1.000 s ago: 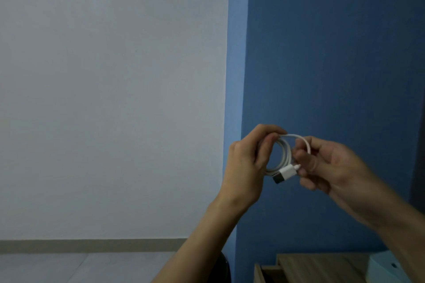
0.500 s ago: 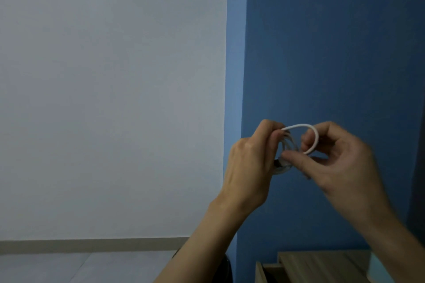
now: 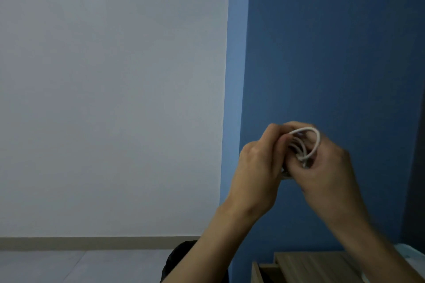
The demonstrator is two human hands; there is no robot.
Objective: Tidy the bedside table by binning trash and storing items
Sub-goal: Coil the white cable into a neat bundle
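Note:
A white charging cable, wound into a small coil, is held up in front of the blue wall at chest height. My left hand pinches the coil's left side with fingers closed. My right hand grips the coil from the right and below, one loop arching over its fingers. The cable's plug is hidden between the two hands. The wooden bedside table shows at the bottom right, below the hands, with its drawer pulled open on the left side.
A dark round bin stands on the floor left of the table, partly behind my left forearm. A white object rests at the table's right edge. White wall fills the left, blue wall the right.
My right hand has moved closer to the left and wrapped the loose end around the coil; the USB plug seen a second ago is now hidden between the hands.

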